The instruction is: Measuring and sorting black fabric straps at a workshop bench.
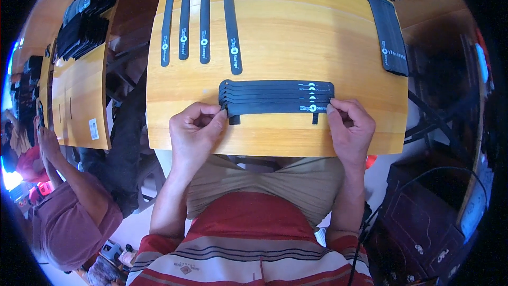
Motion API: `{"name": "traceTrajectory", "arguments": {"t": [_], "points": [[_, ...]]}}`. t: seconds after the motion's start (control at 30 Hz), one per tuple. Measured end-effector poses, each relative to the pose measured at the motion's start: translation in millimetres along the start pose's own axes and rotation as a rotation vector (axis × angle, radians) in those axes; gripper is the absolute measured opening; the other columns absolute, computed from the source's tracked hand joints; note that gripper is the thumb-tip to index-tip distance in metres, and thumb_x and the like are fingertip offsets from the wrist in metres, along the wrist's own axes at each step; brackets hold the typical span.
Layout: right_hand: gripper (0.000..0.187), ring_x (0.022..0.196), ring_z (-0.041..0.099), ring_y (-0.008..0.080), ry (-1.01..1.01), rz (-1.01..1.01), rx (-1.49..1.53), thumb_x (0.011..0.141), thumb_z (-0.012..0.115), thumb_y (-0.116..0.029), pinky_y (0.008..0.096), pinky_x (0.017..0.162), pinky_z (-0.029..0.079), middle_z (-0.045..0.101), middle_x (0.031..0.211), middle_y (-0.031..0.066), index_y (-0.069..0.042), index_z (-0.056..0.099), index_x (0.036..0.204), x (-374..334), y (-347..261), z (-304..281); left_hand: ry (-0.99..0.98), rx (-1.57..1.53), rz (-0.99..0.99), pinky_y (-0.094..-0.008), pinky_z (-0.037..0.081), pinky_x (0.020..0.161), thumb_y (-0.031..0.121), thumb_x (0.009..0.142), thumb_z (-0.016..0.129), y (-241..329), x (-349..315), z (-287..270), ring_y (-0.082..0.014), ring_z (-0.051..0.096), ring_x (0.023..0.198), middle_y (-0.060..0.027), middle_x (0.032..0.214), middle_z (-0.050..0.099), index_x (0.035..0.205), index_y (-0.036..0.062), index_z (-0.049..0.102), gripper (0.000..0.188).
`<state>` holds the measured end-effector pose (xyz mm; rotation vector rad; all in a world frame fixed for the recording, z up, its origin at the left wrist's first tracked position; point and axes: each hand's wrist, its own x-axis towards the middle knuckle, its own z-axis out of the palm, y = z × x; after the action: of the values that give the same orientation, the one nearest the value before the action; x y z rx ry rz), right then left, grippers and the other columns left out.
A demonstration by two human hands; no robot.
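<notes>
As alignment could slip, overlapping long black fabric straps (272,98) are being pinched at both ends by left hand (196,130) and right hand (350,127).

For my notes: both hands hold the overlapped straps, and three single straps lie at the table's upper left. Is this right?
Not three: the head view shows four single straps on the table, upper left. The left hand and right hand do hold the overlapped straps.
</notes>
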<state>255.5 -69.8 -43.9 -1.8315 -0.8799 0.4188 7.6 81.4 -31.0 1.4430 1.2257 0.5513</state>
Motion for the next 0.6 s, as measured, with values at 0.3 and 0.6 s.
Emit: {"name": "traceTrajectory", "arguments": {"t": [0.3,0.6], "points": [[0.009,0.068,0.062,0.0122,0.000,0.010,-0.020,0.086,0.071,0.004,0.0255,0.061,0.048,0.067,0.081,0.0091,0.004,0.072,0.095,0.0,-2.5,1.1,0.007,-0.018,-0.010,-0.0186,0.044,0.050,0.002,0.091,0.075,-2.9,1.1,-1.1,-0.0037,0.058,0.056,-0.0016,0.069,0.067,0.089,-0.0029,0.071,0.007],[0.007,0.065,0.061,0.0112,0.014,0.018,-0.006,0.086,0.070,0.005,0.0249,0.057,0.047,0.066,0.080,0.0085,0.004,0.071,0.093,-0.9,-1.6,2.1,0.001,0.001,0.010,-0.0178,0.044,0.057,0.002,0.092,0.075,-0.9,-0.1,-0.7,-0.0015,0.058,0.064,-0.0003,0.073,0.068,0.091,-0.0044,0.072,0.007]]}}
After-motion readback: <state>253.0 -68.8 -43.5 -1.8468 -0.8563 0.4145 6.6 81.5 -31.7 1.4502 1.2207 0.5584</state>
